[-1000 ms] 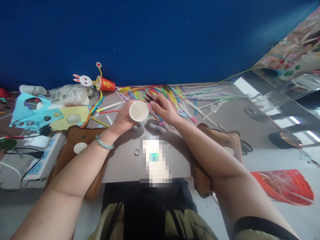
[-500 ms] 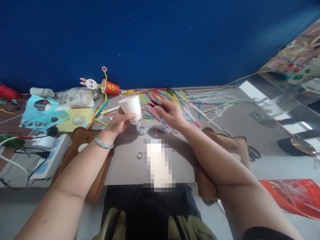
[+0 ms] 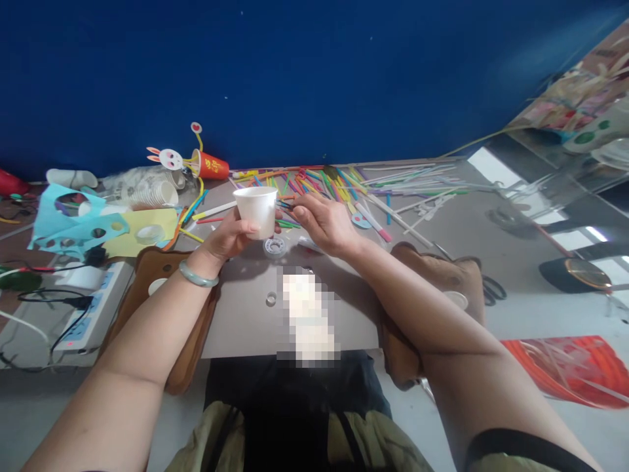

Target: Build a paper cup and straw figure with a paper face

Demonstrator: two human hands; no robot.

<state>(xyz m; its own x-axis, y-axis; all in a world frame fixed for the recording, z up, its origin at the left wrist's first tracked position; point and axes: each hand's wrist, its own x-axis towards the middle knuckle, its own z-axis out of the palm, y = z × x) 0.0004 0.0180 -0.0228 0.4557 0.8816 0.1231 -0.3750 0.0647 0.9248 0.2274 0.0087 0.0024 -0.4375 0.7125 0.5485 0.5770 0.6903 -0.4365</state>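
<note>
Where left fingers [image 3: 244, 227] curl, they clasp a cup [image 3: 261, 213]

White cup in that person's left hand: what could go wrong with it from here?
The left hand grips the white cup low down, so a hard squeeze might dent it, or a loose one let it tip. The right hand is close by with a small dark item; if that is sharp, which I can't tell, it could nick the cup. Loose coloured sticks lie beyond the hands, so a dropped cup might scatter some.
</note>
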